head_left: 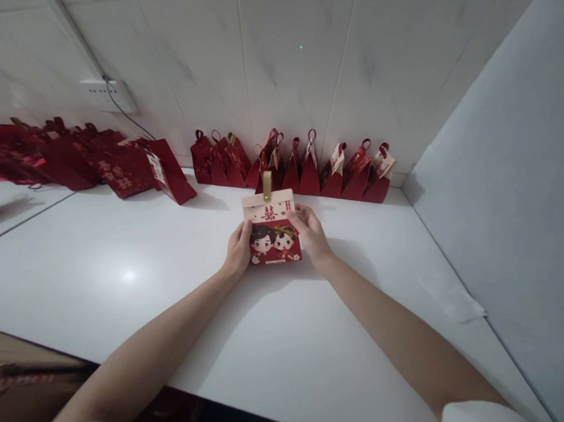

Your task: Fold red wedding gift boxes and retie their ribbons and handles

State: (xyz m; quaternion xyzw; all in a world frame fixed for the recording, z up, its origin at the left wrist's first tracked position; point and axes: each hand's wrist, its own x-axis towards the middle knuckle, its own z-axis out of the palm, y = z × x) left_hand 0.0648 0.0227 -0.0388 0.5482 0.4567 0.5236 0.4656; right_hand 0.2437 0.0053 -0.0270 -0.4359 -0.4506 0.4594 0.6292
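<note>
A red and cream gift box (274, 242) is held upright between my hands over the white tabletop, its front printed with two cartoon figures and a red character. A gold ribbon loop (267, 186) rises from its top. My left hand (239, 248) grips the left side of the box, thumb along the edge. On the right, my right hand (312, 231) holds the upper right edge, thumb on the front and fingers behind. The back of the box is hidden from me.
Behind it, a row of red gift boxes (311, 175) with ribbon loops lines the tiled wall. More red boxes (118, 171) crowd the left. A wall socket (109, 96) with a cable hangs above them. A grey panel (514, 185) borders the table (116, 309) on the right.
</note>
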